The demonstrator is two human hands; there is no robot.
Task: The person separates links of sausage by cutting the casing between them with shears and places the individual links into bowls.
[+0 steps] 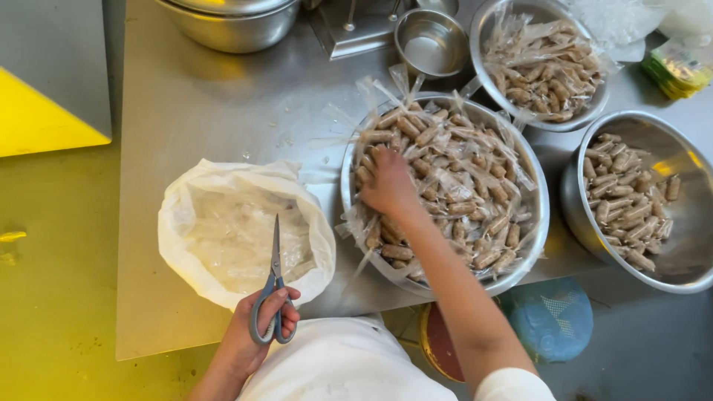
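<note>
Left hand (pixel 256 334) sat at the bottom of the frame, fingers clenched through the grey handles of the scissors (pixel 273 286), blades pointing up over the white plastic bag (pixel 245 234) of clear trimmings. Right hand (pixel 388 186) was down in the big steel bowl (pixel 445 193) at center, resting on the wrapped brown rolls (pixel 460 186); couldn't tell if it was actually gripping one. Two more bowls of rolls (pixel 542 63) (pixel 642 200) sat right of it on the steel tabletop (pixel 193 111).
</note>
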